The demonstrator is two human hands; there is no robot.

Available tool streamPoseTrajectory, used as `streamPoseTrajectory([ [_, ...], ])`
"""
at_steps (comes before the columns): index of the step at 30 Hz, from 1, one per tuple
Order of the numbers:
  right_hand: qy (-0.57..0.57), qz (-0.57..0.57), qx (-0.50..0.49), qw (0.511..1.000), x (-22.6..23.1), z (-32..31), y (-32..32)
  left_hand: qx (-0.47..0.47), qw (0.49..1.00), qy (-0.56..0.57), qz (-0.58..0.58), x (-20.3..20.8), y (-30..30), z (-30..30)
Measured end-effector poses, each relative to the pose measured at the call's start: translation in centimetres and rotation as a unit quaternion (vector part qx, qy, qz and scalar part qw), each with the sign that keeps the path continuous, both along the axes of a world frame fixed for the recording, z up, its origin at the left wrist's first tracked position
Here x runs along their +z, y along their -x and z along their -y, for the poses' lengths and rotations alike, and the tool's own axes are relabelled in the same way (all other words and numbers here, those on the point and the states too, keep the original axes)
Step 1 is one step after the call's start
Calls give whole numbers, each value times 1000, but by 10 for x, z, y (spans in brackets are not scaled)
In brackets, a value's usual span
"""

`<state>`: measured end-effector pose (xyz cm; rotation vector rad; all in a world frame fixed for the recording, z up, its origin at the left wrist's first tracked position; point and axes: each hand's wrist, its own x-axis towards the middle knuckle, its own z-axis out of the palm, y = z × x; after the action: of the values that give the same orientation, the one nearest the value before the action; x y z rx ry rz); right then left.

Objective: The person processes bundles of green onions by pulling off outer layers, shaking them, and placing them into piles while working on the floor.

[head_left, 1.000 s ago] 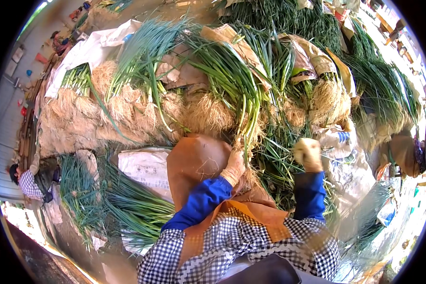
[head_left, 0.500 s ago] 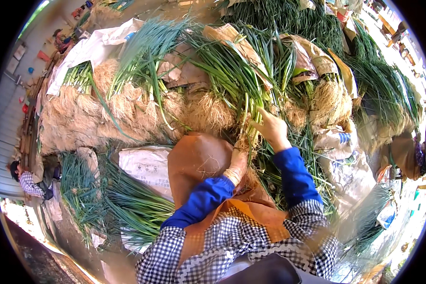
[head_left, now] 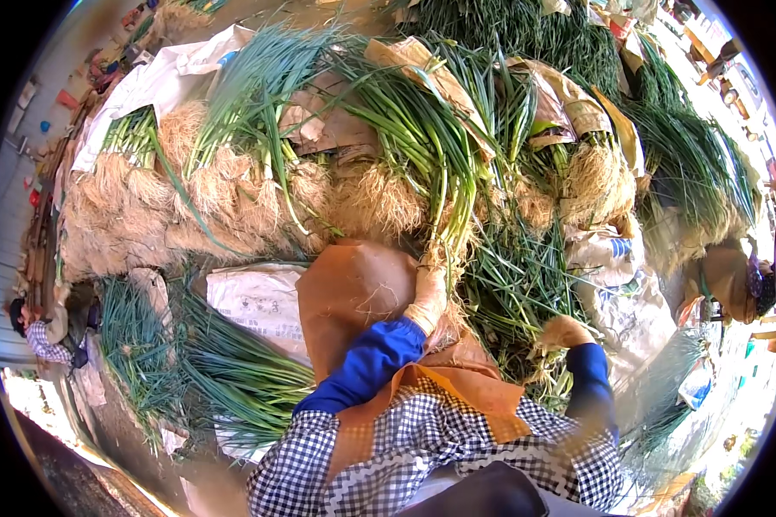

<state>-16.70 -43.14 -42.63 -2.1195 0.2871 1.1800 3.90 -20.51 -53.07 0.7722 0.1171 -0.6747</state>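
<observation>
My left hand [head_left: 429, 297] is closed round the root end of a few green onions [head_left: 457, 207]. Their pale stems rise away from me, with the dark leaves lying over the pile beyond. Off to the right, my right hand [head_left: 565, 332] is low over a heap of loose green leaves [head_left: 522, 280]. Pale, withered strips [head_left: 539, 366] lie just below it; its fingers are blurred and partly hidden, so whether it grips any of them does not show. A brown apron [head_left: 353, 289] covers my lap, with stray root hairs on it.
A long row of green onions, pale roots [head_left: 379, 202] toward me, stretches across the far side. Another leafy bunch [head_left: 250, 370] lies on white sacking [head_left: 254, 297] at left. Crumpled white sacks [head_left: 629, 319] sit at right. Another person [head_left: 47, 336] is at the far left.
My right hand has left the onion stems and moved right and toward me, over the loose leaves. My left hand still holds the root end, nearly in the same place.
</observation>
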Motion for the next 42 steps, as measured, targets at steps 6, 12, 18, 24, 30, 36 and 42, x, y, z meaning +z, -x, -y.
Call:
streamPoseTrajectory([
  [6, 248, 561, -133, 778, 32, -64, -126, 6, 998, -55, 28, 15, 5, 4],
  [12, 215, 604, 34, 767, 16, -97, -220, -20, 997, -48, 49, -20, -9, -16],
  [18, -213, 291, 122, 925, 49, -93, -83, 7, 999, -25, -21, 20, -2, -5],
  [24, 22, 458, -297, 838, 33, -78, -134, 16, 998, 50, -45, 18, 4, 8],
  [30, -193, 297, -377, 856, 35, -133, -197, 53, 987, -43, 146, -5, -8, 0],
  [36, -272, 302, -464, 787, 35, -130, -91, 24, 967, -146, 208, -16, 11, 9],
  [42, -287, 348, -519, 726, 35, -144, -75, -49, 989, -85, 109, 0, 19, 16],
])
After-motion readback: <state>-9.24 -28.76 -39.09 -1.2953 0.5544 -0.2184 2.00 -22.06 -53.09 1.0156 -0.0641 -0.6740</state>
